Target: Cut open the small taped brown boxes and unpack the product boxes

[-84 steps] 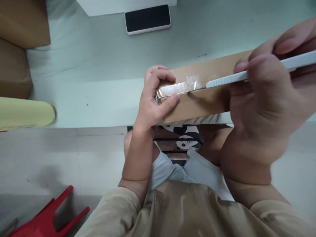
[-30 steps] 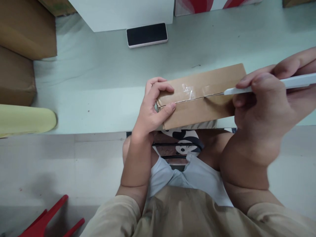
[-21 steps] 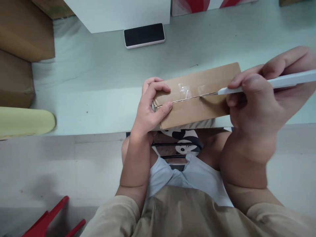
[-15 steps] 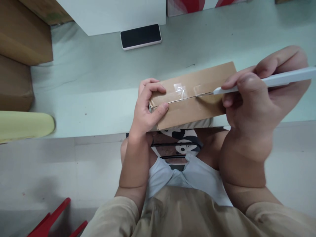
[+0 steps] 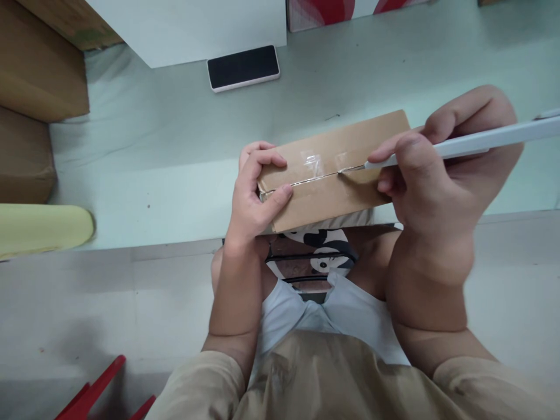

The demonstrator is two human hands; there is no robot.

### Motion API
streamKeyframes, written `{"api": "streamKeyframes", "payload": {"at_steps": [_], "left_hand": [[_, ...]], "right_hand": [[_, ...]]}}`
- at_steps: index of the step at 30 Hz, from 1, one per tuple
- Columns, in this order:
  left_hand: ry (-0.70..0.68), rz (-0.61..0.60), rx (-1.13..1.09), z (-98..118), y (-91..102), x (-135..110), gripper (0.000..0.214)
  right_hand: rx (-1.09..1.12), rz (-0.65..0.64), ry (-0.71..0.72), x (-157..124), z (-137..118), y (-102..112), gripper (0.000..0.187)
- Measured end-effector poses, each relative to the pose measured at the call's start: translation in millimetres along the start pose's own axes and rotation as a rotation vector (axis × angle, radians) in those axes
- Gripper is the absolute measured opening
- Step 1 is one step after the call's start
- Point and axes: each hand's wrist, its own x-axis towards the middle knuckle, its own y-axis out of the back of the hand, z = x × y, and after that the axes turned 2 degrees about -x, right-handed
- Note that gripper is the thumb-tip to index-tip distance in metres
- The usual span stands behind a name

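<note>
The brown cardboard box (image 5: 324, 201), contents hidden, is at the near edge of the table (image 5: 188, 192), bearing creased clear tape (image 5: 311, 165) beside a parted seam (image 5: 306, 179), the left hand (image 5: 251, 198) clamping its left end, the right hand (image 5: 441, 181) closed round a white knife (image 5: 485, 139), blade (image 5: 352, 168) at the seam.

Muted, diffuse light leaves glare on the tape (image 5: 311, 165), soft shadows on the floor (image 5: 170, 309).

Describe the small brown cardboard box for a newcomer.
Find the pale green tabletop. At its near edge, the left hand grips the small brown cardboard box by one end. Unlike the larger brown boxes at far left, it shows clear tape beside a lengthwise seam.
</note>
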Motion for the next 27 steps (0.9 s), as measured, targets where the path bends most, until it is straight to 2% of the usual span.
{"api": "streamKeyframes", "payload": {"at_steps": [5,12,16,21,27], "left_hand": [[0.003,0.017,-0.004,0.7,-0.9,-0.5,0.045],[0.010,0.003,-0.019,0.0,-1.0,-0.4,0.046],[0.024,0.004,-0.034,0.4,-0.6,-0.2,0.046],[0.047,0.000,-0.022,2.6,0.3,0.5,0.044],[0.025,-0.010,-0.010,-0.3,3.3,-0.1,0.046]], "right_hand": [[0.066,0.035,0.066,1.0,2.3,1.0,0.026],[-0.111,0.116,0.061,0.1,3.3,-1.4,0.031],[-0.078,0.163,0.082,0.4,3.9,-4.0,0.031],[-0.071,0.249,0.189,3.1,5.0,-7.6,0.027],[-0.102,0.274,0.186,0.7,6.1,-9.0,0.023]]}}
